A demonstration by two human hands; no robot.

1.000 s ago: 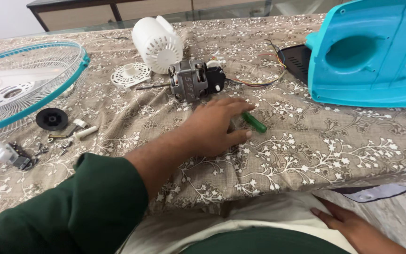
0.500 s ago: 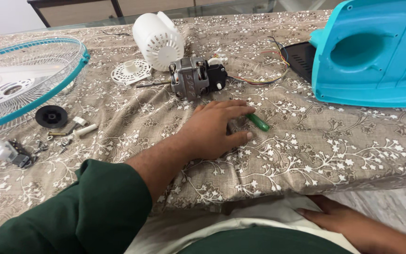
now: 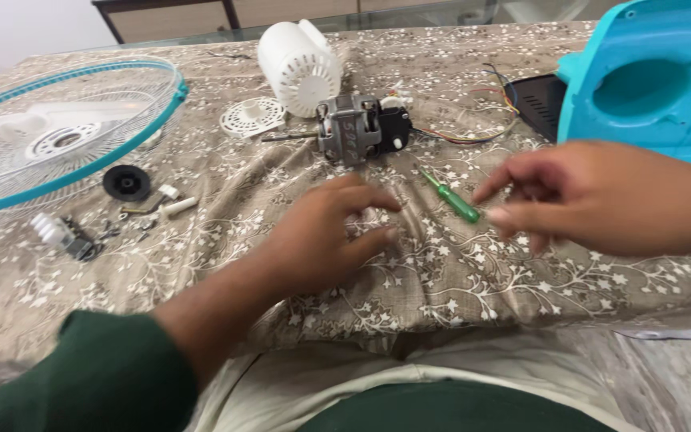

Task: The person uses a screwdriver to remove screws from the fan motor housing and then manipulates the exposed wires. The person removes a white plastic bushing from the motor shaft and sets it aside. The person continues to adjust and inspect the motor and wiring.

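Observation:
My left hand [image 3: 325, 236] rests palm down on the patterned tablecloth [image 3: 457, 280], fingers loosely curled and holding nothing. Just right of its fingertips lies a green-handled screwdriver [image 3: 451, 197]. My right hand [image 3: 601, 196] hovers above the cloth with its fingers spread, fingertips close to the screwdriver's handle but not gripping it. Beyond both hands sits a bare metal fan motor [image 3: 361, 132] with a shaft and coloured wires [image 3: 473, 132].
A white motor housing [image 3: 301, 68] and white vented disc [image 3: 251, 117] lie behind the motor. A teal-rimmed wire fan guard [image 3: 57, 132] is at left, with a black knob [image 3: 127, 182] and small parts [image 3: 65, 236] near it. A teal fan body [image 3: 649, 80] stands at right.
My right hand has come up from my lap to hover near the screwdriver. My left hand has drawn back off the screwdriver, which now lies uncovered.

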